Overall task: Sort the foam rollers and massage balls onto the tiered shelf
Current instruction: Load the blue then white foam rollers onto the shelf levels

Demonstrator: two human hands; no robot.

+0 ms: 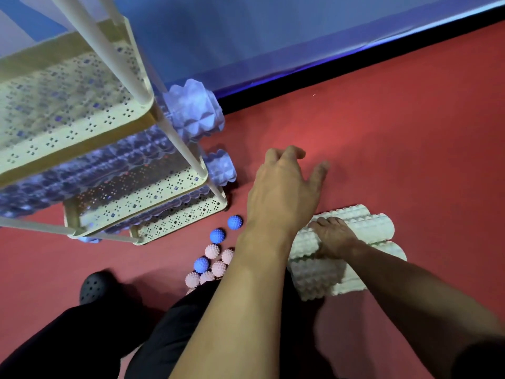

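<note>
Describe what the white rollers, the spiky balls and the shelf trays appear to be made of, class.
White rollers: likely moulded foam, matt, with a ridged, bumpy surface.
Spiky balls: probably soft rubber or plastic, covered in small nubs, pink and blue.
Shelf trays: cream, smooth, perforated with small hole patterns; plastic or painted metal, unclear which.

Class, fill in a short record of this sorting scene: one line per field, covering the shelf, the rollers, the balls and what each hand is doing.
Shelf: cream perforated tiered shelf standing on the red floor
On shelf: purple foam rollers, ends sticking out past the shelf edge
On floor: white foam rollers in a pile; blue massage balls and pink massage balls loose beside the shelf
Left hand: open, over the floor, holding nothing
Right hand: grips a white roller on top of the pile
Not yet sorted: white rollers, all visible balls
</note>
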